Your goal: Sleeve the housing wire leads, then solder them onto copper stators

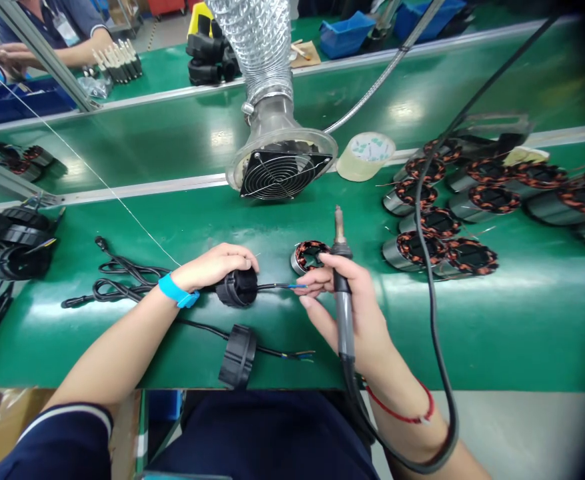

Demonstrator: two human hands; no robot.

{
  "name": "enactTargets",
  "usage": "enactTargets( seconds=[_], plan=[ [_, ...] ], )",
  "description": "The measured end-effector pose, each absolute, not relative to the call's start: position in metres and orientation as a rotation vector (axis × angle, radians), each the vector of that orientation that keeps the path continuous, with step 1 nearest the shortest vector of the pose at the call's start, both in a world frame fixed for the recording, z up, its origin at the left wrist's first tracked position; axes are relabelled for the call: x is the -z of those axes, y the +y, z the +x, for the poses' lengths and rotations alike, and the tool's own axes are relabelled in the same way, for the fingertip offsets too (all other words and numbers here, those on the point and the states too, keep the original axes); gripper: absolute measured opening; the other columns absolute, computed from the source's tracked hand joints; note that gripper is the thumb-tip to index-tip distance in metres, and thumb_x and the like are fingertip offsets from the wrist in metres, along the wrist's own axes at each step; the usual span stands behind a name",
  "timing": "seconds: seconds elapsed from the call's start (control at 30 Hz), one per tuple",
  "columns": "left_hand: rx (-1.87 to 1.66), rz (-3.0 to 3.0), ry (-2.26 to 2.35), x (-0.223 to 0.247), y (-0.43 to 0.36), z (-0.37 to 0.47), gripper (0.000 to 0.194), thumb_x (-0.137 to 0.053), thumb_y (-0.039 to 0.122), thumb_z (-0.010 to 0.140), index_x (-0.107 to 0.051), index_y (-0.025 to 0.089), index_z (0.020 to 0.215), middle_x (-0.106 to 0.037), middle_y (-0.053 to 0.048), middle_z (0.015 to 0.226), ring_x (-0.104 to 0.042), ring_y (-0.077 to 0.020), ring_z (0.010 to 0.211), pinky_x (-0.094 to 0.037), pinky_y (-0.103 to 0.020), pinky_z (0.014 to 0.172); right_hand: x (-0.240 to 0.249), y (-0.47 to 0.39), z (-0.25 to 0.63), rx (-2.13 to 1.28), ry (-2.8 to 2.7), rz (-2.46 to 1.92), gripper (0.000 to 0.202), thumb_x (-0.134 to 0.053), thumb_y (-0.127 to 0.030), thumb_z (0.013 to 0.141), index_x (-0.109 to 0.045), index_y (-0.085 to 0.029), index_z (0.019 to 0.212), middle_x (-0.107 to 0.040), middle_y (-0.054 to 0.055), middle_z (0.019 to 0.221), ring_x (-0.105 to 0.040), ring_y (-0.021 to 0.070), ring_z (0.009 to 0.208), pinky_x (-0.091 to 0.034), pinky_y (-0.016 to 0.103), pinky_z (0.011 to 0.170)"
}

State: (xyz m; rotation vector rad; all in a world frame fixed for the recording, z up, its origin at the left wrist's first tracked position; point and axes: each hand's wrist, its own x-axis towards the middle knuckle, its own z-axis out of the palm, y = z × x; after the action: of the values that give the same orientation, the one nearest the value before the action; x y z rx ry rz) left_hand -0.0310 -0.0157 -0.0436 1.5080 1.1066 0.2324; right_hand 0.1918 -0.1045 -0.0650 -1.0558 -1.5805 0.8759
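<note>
My left hand (222,263) is closed over a black round plastic cap (239,288) that lies on the green bench. A black cable (272,286) comes out of the cap toward my right hand (349,300), whose fingertips are at its blue wire end (298,286). In that same right hand rests a soldering iron (343,307), its tip pointing away from me. Just beyond the fingers sits a motor stator (308,256) with copper windings. A second black cap (238,357) lies nearer my body, its cable ending in several bare-tipped wires (299,355).
A fume extractor fan (285,175) hangs over the bench's back. More stators (415,248) stand at the right, near a tape roll (365,157). Coiled black cables (127,279) and black caps (17,243) lie leftward. The iron's cord (429,267) loops at right. A co-worker's arm (79,53) shows across.
</note>
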Motion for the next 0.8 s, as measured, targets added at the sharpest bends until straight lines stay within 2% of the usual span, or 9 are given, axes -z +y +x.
enactTargets(
  seconds=[0.13, 0.23, 0.33, 0.4, 0.5, 0.67, 0.8],
  plan=[
    [-0.186, 1.594, 0.995, 0.038, -0.015, -0.036, 0.029, -0.053, 0.033, 0.08, -0.07, 0.013, 0.09, -0.069, -0.006, 0.096, -0.058, -0.0186, 0.091, -0.042, -0.027, 0.087, 0.071, -0.107, 0.184, -0.875, -1.498, -1.133, 0.049, -0.058, -0.015, 0.086, -0.04, -0.03, 0.129, -0.063, 0.002, 0.095, -0.065, 0.0137, 0.082, -0.056, 0.033, 0.078],
    [-0.182, 1.646, 0.773, 0.029, -0.017, -0.042, 0.042, -0.047, 0.045, 0.089, -0.071, 0.011, 0.09, -0.068, -0.009, 0.096, -0.059, -0.0179, 0.09, -0.042, -0.027, 0.089, 0.073, -0.108, 0.18, -0.941, -1.436, -1.13, 0.046, -0.057, -0.016, 0.087, -0.04, -0.028, 0.127, -0.064, 0.002, 0.094, -0.065, 0.0142, 0.081, -0.057, 0.035, 0.079],
    [-0.178, 1.562, 0.737, 0.019, -0.021, -0.041, 0.05, -0.042, 0.051, 0.091, -0.07, 0.01, 0.084, -0.068, -0.009, 0.084, -0.058, -0.0149, 0.076, -0.044, -0.025, 0.076, 0.072, -0.108, 0.175, -1.077, -1.361, -1.061, 0.044, -0.056, -0.017, 0.087, -0.038, -0.028, 0.126, -0.064, 0.002, 0.093, -0.067, 0.0141, 0.078, -0.059, 0.035, 0.076],
    [-0.156, 1.545, 0.758, 0.014, -0.026, -0.035, 0.045, -0.044, 0.047, 0.091, -0.069, 0.01, 0.082, -0.066, -0.007, 0.077, -0.057, -0.0132, 0.071, -0.044, -0.023, 0.071, 0.069, -0.108, 0.17, -1.14, -1.314, -1.008, 0.044, -0.057, -0.017, 0.087, -0.038, -0.028, 0.125, -0.063, 0.0, 0.091, -0.068, 0.0136, 0.076, -0.06, 0.032, 0.071],
    [-0.151, 1.672, 0.8, 0.01, -0.034, -0.02, 0.035, -0.044, 0.039, 0.093, -0.065, 0.012, 0.083, -0.064, -0.003, 0.078, -0.056, -0.0118, 0.074, -0.042, -0.022, 0.073, 0.065, -0.107, 0.164, -1.148, -1.274, -0.986, 0.043, -0.058, -0.016, 0.086, -0.039, -0.028, 0.122, -0.062, -0.002, 0.087, -0.069, 0.013, 0.072, -0.061, 0.03, 0.068],
    [-0.184, 1.879, 0.945, 0.009, -0.044, -0.006, 0.034, -0.041, 0.038, 0.094, -0.06, 0.014, 0.078, -0.056, 0.002, 0.072, -0.048, -0.0097, 0.067, -0.037, -0.021, 0.064, 0.064, -0.104, 0.164, -1.036, -1.305, -0.995, 0.046, -0.058, -0.014, 0.085, -0.039, -0.029, 0.124, -0.06, -0.001, 0.091, -0.068, 0.0123, 0.073, -0.061, 0.03, 0.07],
    [-0.203, 1.964, 0.926, 0.005, -0.047, -0.006, 0.033, -0.042, 0.034, 0.094, -0.063, 0.014, 0.077, -0.059, 0.0, 0.075, -0.052, -0.0116, 0.074, -0.039, -0.022, 0.07, 0.061, -0.102, 0.166, -0.865, -1.424, -0.983, 0.048, -0.059, -0.011, 0.083, -0.041, -0.028, 0.124, -0.061, -0.002, 0.087, -0.065, 0.0129, 0.075, -0.058, 0.031, 0.071]
  ],
)
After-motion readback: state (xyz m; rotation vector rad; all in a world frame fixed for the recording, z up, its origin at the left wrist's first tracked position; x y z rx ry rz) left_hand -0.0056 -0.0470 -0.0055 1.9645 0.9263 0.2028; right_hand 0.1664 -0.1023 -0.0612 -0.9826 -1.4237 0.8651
